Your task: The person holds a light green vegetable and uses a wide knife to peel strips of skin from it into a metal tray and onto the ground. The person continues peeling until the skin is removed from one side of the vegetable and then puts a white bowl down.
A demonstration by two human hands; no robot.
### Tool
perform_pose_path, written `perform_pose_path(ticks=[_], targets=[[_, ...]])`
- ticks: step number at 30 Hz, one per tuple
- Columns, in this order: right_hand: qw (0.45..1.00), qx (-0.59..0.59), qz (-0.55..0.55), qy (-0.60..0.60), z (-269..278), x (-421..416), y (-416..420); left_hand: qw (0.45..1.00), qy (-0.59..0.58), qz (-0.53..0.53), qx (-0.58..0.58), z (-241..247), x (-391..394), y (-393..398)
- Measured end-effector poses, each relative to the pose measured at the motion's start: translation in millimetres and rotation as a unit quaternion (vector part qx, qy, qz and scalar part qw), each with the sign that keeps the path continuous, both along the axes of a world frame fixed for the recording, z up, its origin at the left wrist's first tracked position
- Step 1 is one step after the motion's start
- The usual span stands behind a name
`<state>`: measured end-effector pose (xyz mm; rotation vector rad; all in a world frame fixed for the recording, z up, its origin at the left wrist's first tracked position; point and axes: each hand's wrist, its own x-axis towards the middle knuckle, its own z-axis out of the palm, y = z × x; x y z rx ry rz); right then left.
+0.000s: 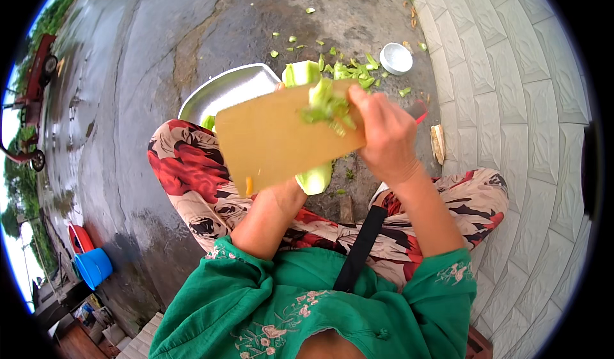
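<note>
My right hand (388,133) grips a broad, flat cleaver (273,143) with a tan-looking blade; a dark handle end with a red edge shows beyond the fist. Green peelings (328,104) cling to the blade near my fingers, partly blurred. Behind the blade, my left hand (290,188) is mostly hidden, with a fingertip and the wrist in sight. It holds a partly peeled pale green gourd (314,179), whose far end shows above the blade. A shiny metal basin (230,90) stands beyond my left knee, with something green at its near edge.
Green peelings (355,71) litter the wet concrete floor (158,61). A small white bowl (396,58) and a corn cob (437,143) are near the tiled wall (518,90) on the right. Blue (93,267) and red (81,239) tubs stand at the left; a red vehicle (41,85) is farther off.
</note>
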<state>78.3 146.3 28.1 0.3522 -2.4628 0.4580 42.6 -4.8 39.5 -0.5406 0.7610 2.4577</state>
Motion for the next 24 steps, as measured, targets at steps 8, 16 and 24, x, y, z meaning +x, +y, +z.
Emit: perform_pose_path(ticks=[8,16,24], targets=[[0.996,-0.001,0.081,-0.022,21.9,25.3,-22.9,0.969,0.032,-0.085,0.229,-39.2,-20.3,-7.4],[0.999,-0.005,0.052,0.003,16.9,14.8,-17.4,0.977,0.121,-0.060,0.165,-46.8,-22.4,-7.6],[0.997,-0.012,0.071,0.003,21.6,22.4,-17.7,0.963,0.042,-0.069,0.258,-32.7,-16.6,-7.1]])
